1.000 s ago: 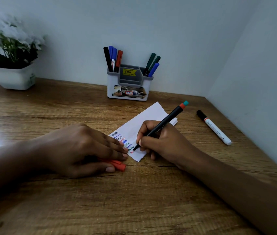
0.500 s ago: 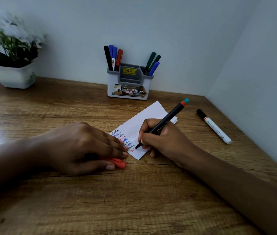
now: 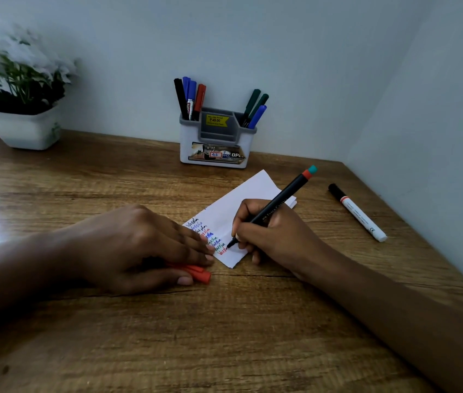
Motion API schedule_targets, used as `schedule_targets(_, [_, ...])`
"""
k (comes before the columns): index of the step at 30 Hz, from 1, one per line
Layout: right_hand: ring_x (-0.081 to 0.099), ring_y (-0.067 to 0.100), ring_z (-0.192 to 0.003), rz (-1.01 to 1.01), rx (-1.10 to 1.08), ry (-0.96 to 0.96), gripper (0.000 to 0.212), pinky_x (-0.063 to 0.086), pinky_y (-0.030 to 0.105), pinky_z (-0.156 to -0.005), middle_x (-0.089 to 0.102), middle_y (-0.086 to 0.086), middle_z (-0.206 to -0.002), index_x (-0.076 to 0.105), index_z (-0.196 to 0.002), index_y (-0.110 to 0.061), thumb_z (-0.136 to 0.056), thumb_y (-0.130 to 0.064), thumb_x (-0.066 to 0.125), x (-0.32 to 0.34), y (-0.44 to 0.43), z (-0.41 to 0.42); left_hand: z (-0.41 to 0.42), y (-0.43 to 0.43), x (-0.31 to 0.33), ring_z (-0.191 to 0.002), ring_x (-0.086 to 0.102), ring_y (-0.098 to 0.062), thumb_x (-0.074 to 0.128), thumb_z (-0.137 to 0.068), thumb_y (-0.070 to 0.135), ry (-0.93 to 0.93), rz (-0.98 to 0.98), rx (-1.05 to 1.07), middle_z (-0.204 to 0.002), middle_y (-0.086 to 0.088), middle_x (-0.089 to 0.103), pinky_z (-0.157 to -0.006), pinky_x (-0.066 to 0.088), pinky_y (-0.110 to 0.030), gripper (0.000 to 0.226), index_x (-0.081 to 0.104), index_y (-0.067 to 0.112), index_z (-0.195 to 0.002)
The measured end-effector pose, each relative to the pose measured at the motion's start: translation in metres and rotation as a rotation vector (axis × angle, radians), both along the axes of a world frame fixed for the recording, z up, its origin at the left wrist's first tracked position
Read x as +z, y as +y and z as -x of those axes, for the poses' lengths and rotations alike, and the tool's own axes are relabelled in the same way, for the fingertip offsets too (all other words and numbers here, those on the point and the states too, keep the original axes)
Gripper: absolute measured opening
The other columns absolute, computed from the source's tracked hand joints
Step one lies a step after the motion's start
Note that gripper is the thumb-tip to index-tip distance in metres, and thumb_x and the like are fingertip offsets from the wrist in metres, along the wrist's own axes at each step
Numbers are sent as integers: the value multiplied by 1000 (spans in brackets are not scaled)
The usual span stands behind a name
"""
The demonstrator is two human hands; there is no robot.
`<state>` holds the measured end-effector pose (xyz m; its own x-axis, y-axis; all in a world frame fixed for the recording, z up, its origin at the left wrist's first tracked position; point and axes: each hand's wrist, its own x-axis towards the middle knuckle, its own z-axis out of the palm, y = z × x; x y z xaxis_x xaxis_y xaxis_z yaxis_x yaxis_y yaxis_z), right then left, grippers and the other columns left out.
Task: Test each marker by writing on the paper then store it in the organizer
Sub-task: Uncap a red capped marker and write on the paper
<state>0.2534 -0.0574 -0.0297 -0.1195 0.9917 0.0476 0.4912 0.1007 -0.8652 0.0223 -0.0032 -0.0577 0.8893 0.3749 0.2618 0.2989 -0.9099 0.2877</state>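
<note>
A: Paper (image 3: 241,199) pinned flat by left hand (image 3: 139,245), fingers curled over an orange cap (image 3: 200,275) — why?
B: Steadies it. Right hand (image 3: 270,236) pinches black fineliner (image 3: 275,207), tip on sheet. Organizer (image 3: 216,146) waits behind, near wall.

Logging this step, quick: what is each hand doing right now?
Left hand: resting on the paper's edge, over an orange cap; grip cannot be told.
Right hand: closed on the black marker, tip on paper.
</note>
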Motion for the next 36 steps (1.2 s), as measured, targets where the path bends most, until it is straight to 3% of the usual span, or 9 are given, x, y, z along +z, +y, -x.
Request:
schedule_targets(15, [55,16,-54,9,-52,19,13,44,21,-43,60,1,-60,61,-70,-11,-82,-12,58,0,1,1,1,3,-2,-110,62,0,36,-91,72,70,40,22,-114,23,68,-89,55,-41,40,54,50,-119])
schedule_targets(21, [53,10,-55,125,-108,248,17,43,18,-42,58,7,-63,59,-69,-8,-85,-5,53,6,2,-2,3,-1,4,-112,63,-3,38,-92,69,65,49,23,-115,19,69,-90,55,-40,43,56,45,-122])
schedule_targets(24, [51,9,-50,190,-123,477,18,46,20,-42,56,6,-61,58,-72,-8,-87,-3,51,9,2,-4,-2,-3,13,-113,63,-1,50,-94,54,18,53,-50,-118,15,70,-90,56,-34,35,67,34,-118])
schedule_targets(26, [52,9,-48,187,-122,620,17,48,22,-42,57,7,-63,56,-73,-10,-88,-3,51,12,-2,-7,-5,-4,20,-108,63,5,52,-90,60,-39,138,-39,-116,23,68,-86,57,-29,35,66,43,-117])
schedule_targets(29, [52,10,-48,91,-67,583,11,48,22,-42,58,5,-61,59,-77,-11,-86,-5,58,20,-11,-8,-8,-7,27,-101,62,12,46,-68,87,-114,371,104,-109,39,63,-85,54,-18,46,57,66,-108])
schedule_targets(33, [53,9,-52,-32,21,517,9,48,22,-45,58,1,-62,63,-85,-8,-83,0,60,34,-23,-7,-11,-4,25,-100,65,4,50,-56,90,-246,513,217,-107,28,69,-88,54,-28,64,63,54,-107])
schedule_targets(36, [59,12,-61,-13,65,552,16,53,26,-51,63,4,-68,66,-90,-5,-88,0,50,37,-26,-8,-13,-6,29,-95,67,-3,49,-55,92,-299,537,220,-101,22,72,-80,54,-21,66,63,53,-106])
